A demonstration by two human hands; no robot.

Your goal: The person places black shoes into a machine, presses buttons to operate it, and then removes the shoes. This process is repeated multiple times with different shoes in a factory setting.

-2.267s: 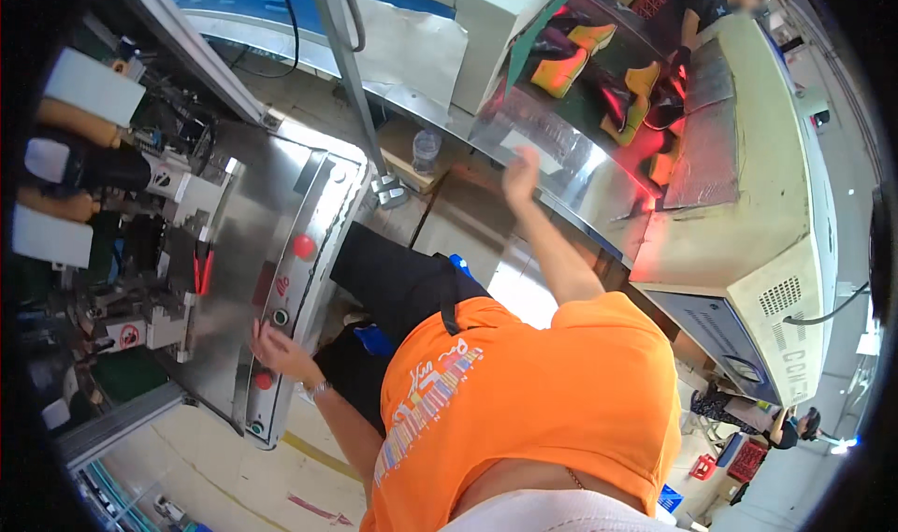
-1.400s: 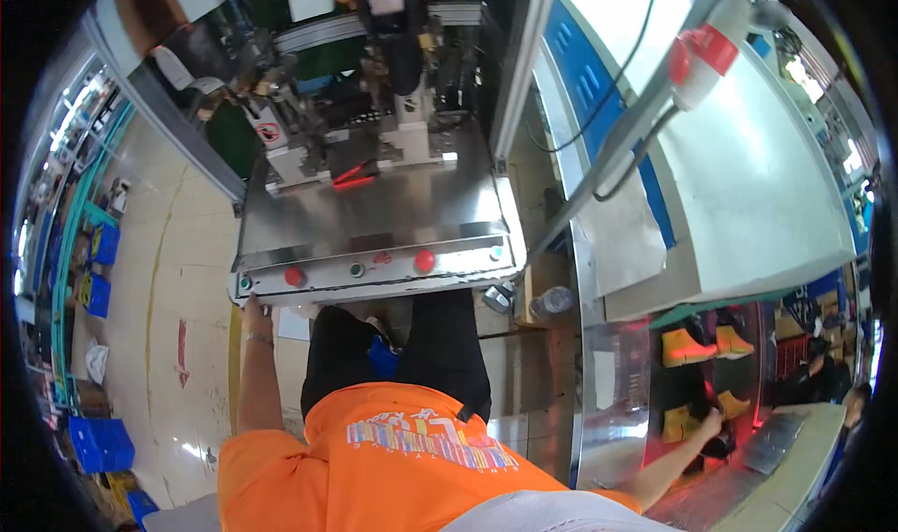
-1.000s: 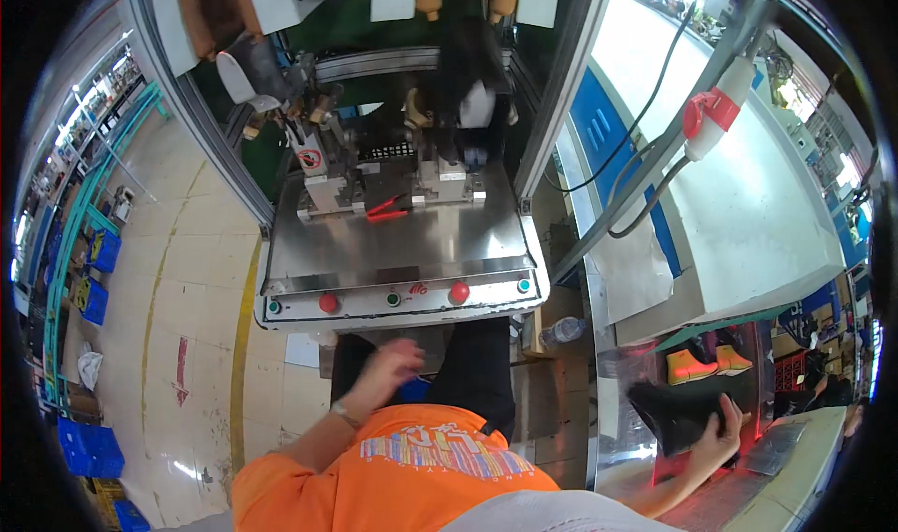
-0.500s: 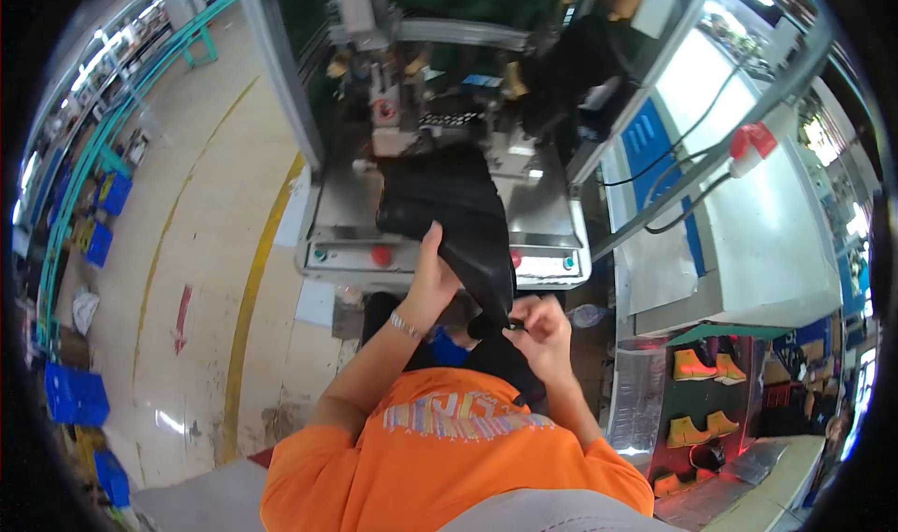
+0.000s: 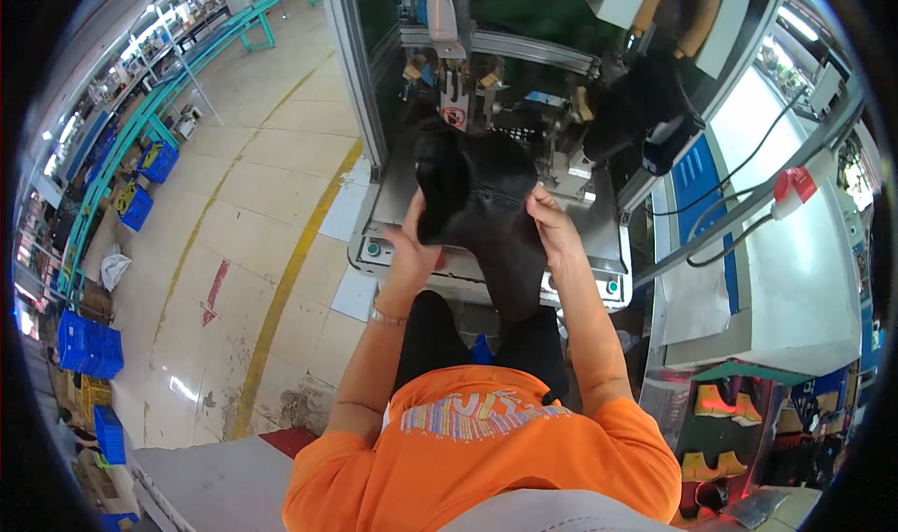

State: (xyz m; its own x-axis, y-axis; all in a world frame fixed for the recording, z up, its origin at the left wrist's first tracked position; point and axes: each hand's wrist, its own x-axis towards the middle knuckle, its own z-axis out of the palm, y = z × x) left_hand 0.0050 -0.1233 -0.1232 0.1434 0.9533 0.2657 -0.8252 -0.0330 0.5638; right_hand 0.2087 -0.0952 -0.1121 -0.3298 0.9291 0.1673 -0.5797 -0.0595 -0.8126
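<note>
A black boot upper (image 5: 482,205) is held up in front of the machine's steel table (image 5: 599,242). My left hand (image 5: 412,242) grips its left side and my right hand (image 5: 550,222) grips its right edge. The boot's lower part hangs down toward my lap. Behind it stands the machine's metal fixture (image 5: 458,83) with a second black boot (image 5: 631,111) mounted at the upper right.
Round buttons (image 5: 374,249) line the table's front edge. Cables and a red-capped part (image 5: 790,186) run at the right. Yellow boots (image 5: 716,401) sit on a rack at the lower right. Blue crates (image 5: 89,345) stand on the floor at the left.
Both hands have lifted the black boot higher and farther toward the machine fixture. Earlier my right hand fetched it from the rack on the right.
</note>
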